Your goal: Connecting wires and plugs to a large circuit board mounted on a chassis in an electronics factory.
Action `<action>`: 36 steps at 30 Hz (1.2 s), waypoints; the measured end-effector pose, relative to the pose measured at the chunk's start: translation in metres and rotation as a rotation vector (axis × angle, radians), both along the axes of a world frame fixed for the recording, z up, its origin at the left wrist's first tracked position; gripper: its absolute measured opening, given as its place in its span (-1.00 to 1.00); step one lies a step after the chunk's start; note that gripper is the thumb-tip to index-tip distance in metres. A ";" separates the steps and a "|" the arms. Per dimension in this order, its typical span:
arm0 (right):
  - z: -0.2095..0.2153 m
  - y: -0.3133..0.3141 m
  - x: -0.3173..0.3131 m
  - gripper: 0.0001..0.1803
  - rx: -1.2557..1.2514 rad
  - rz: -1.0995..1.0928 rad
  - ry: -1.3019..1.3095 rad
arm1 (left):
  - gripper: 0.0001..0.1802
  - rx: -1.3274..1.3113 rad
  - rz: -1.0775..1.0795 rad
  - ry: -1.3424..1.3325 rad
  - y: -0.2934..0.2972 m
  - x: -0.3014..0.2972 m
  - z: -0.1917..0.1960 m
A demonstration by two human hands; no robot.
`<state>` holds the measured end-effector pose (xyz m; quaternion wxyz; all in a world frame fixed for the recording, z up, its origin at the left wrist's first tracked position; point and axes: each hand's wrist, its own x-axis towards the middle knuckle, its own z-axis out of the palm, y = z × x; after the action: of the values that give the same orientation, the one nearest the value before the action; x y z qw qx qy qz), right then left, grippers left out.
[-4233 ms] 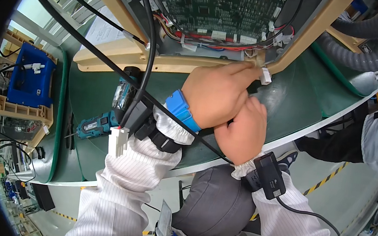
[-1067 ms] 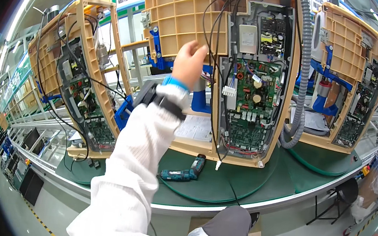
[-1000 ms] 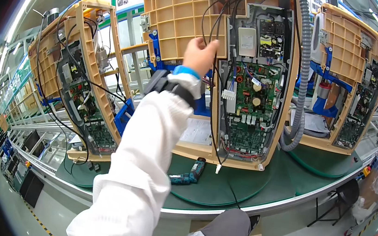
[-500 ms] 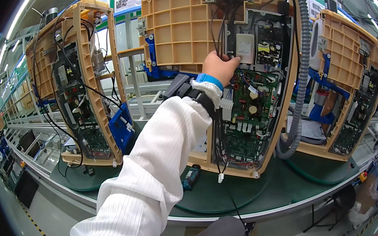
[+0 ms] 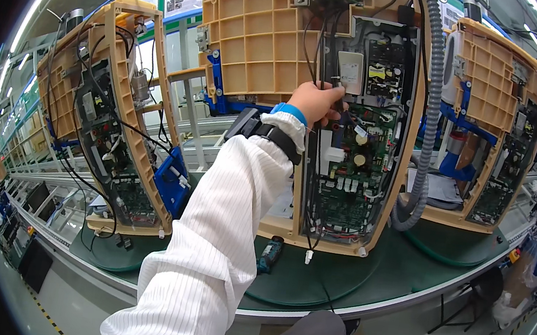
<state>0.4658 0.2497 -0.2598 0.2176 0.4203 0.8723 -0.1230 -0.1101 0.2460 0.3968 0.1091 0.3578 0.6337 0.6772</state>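
We've got our left hand pinched shut on thin black wires by the board, light, floppy, fragile, so we grip near the connector; right hand out of view

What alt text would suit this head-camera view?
A person's left hand grips black cables on an upright tan plastic housing with exposed green circuit boards. A cordless screwdriver lies on the green conveyor below.
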 end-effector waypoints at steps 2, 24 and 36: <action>-0.008 0.002 0.000 -0.71 -0.029 -0.026 0.035 | -0.71 -0.028 -0.062 0.053 -0.005 -0.009 0.003; -0.036 0.002 0.001 -0.75 0.096 0.050 0.003 | -0.29 0.321 -0.012 0.312 -0.046 0.006 0.049; -0.245 -0.025 0.020 -0.76 0.742 0.799 -0.270 | -0.74 0.700 0.005 0.303 -0.068 -0.004 0.161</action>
<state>0.4854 0.2249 -0.5050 0.1947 0.1173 0.9129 0.3389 -0.1139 0.1777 0.5575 -0.1164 0.4677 0.3737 0.7925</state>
